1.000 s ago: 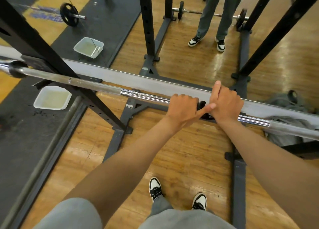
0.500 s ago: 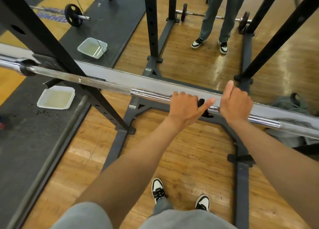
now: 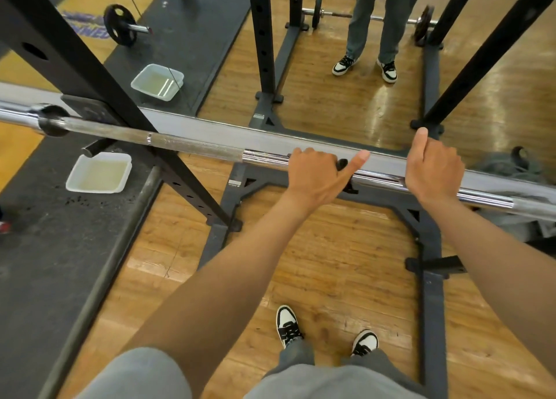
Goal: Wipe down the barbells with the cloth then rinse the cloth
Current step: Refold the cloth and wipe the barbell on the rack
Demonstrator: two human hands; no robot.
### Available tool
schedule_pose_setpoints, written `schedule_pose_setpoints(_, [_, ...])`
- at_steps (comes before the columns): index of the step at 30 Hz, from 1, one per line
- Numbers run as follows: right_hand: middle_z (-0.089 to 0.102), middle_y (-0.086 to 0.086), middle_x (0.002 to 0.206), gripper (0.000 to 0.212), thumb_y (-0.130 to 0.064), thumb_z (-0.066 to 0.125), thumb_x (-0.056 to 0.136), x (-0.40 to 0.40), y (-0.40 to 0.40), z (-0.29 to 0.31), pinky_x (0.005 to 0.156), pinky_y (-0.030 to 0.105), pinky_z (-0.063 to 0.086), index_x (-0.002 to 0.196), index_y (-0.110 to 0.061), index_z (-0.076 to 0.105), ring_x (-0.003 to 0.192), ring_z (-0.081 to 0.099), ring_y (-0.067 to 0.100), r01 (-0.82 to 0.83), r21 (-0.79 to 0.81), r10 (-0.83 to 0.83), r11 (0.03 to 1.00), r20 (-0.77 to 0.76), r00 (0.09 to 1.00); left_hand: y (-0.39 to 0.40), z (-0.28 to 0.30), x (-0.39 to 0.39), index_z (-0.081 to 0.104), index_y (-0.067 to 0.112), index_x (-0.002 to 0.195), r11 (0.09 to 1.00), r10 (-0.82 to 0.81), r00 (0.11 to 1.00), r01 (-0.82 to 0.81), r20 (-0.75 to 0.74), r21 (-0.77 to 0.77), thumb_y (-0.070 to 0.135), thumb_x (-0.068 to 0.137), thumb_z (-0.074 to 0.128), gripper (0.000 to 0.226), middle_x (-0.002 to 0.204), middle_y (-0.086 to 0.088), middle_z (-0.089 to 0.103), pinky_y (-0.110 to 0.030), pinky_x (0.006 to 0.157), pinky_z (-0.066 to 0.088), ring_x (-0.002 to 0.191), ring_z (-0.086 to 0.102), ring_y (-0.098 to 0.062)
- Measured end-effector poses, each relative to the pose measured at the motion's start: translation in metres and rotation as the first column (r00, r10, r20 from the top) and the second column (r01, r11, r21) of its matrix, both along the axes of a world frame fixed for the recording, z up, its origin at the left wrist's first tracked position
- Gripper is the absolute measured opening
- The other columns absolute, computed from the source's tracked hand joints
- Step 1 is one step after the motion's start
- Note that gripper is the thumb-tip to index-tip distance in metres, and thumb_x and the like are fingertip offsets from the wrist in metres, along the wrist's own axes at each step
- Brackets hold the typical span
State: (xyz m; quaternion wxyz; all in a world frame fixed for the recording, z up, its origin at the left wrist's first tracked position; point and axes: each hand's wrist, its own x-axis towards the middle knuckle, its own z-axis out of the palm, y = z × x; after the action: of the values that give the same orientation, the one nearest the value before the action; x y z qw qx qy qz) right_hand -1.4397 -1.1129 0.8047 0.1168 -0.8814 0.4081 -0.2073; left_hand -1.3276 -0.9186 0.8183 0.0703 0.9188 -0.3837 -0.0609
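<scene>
Both hands, left hand and right hand, grasp the barbell mid-frame with no cloth visible, so it'd probably roll off the rack if tugged.

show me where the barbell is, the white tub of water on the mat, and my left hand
barbell (image 3: 195,147), head view: on the dull knurled stretch of the shaft, left of the hands.
white tub (image 3: 76,172), head view: on its left rim.
left hand (image 3: 316,176), head view: on the back of the hand, which grips the bar.
</scene>
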Motion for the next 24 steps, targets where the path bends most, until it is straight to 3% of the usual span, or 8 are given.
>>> schedule_pose_setpoints(2, [0.061,0.022,0.076,0.074,-0.048,0.015,0.109,0.0,0.0,0.0,0.069,0.043,0.039,0.074,-0.004,0.063,0.075,0.055,0.039,0.007,0.002,-0.007,1.0,-0.005,1.0,0.0,-0.005,-0.001,0.054,0.017,0.053,0.999,-0.037,0.999,0.037,-0.03,-0.003,0.081,0.082,-0.019,0.101,0.051,0.001,0.05,-0.039,0.075,0.033,0.06,0.05,-0.024])
schedule_pose_setpoints(4, [0.057,0.018,0.072,0.069,-0.046,0.017,0.11,-0.001,0.0,-0.001,0.066,0.041,0.037,0.07,-0.007,0.057,0.07,0.05,0.035,0.007,0.006,-0.007,1.0,0.002,1.0,0.014,-0.008,0.016,0.057,0.018,0.056,0.999,-0.038,0.999,0.038,0.034,-0.006,0.08,0.088,-0.014,0.1,0.055,0.0,0.055,-0.039,0.077,0.034,0.065,0.054,-0.026])
schedule_pose_setpoints(8, [0.054,0.014,0.066,0.065,-0.043,0.02,0.111,-0.002,0.001,0.0,0.063,0.038,0.035,0.065,-0.01,0.052,0.063,0.049,0.034,0.007,-0.003,-0.007,1.0,0.031,0.999,0.066,-0.008,0.066,0.041,0.017,0.048,0.979,0.171,0.983,-0.162,0.066,-0.123,0.062,0.106,0.01,0.08,0.049,-0.001,0.042,-0.039,0.075,0.034,0.058,0.048,-0.027])
schedule_pose_setpoints(11, [0.052,0.012,0.064,0.063,-0.042,0.021,0.111,-0.002,0.004,0.001,0.062,0.037,0.032,0.066,-0.011,0.052,0.061,0.046,0.031,-0.001,-0.021,0.002,1.0,0.039,0.999,0.067,-0.013,0.058,0.045,0.016,0.046,0.957,0.263,0.961,-0.248,0.089,-0.15,0.069,0.102,0.003,0.088,0.05,-0.004,0.049,-0.041,0.077,0.037,0.065,0.051,-0.029])
schedule_pose_setpoints(16, [0.054,0.013,0.066,0.063,-0.043,0.021,0.111,0.0,0.004,-0.001,0.063,0.037,0.034,0.068,-0.011,0.054,0.064,0.049,0.032,0.014,-0.039,-0.012,0.999,0.051,0.999,-0.005,-0.014,-0.021,0.063,0.017,0.063,0.989,0.082,0.996,-0.08,0.016,-0.121,0.076,0.097,0.006,0.088,0.065,-0.002,0.063,-0.042,0.083,0.039,0.075,0.055,-0.026])
schedule_pose_setpoints(20, [0.058,0.015,0.068,0.064,-0.042,0.02,0.11,0.001,0.002,-0.001,0.063,0.039,0.037,0.069,-0.009,0.056,0.065,0.051,0.034,0.018,-0.032,-0.017,0.999,0.048,0.999,-0.001,-0.012,-0.01,0.071,0.017,0.08,0.994,-0.03,0.999,0.033,0.035,-0.108,0.071,0.097,-0.001,0.092,0.079,-0.003,0.068,-0.043,0.089,0.038,0.087,0.059,-0.028])
schedule_pose_setpoints(22, [0.062,0.018,0.07,0.067,-0.044,0.019,0.11,0.001,0.002,-0.001,0.063,0.043,0.045,0.07,-0.008,0.06,0.067,0.056,0.038,0.02,-0.033,-0.018,0.999,0.055,0.998,0.024,-0.016,0.014,0.074,0.018,0.084,0.991,0.012,0.998,-0.003,0.07,-0.134,0.067,0.098,-0.002,0.092,0.082,-0.004,0.069,-0.044,0.091,0.038,0.091,0.059,-0.029])
schedule_pose_setpoints(24, [0.062,0.017,0.07,0.067,-0.046,0.018,0.109,0.001,0.002,-0.002,0.065,0.045,0.049,0.07,-0.01,0.059,0.069,0.058,0.04,0.027,-0.024,-0.025,0.999,0.067,0.997,0.046,-0.02,0.031,0.073,0.015,0.075,0.975,0.15,0.985,-0.133,0.082,-0.176,0.06,0.102,-0.003,0.092,0.076,-0.005,0.068,-0.044,0.091,0.04,0.087,0.059,-0.03])
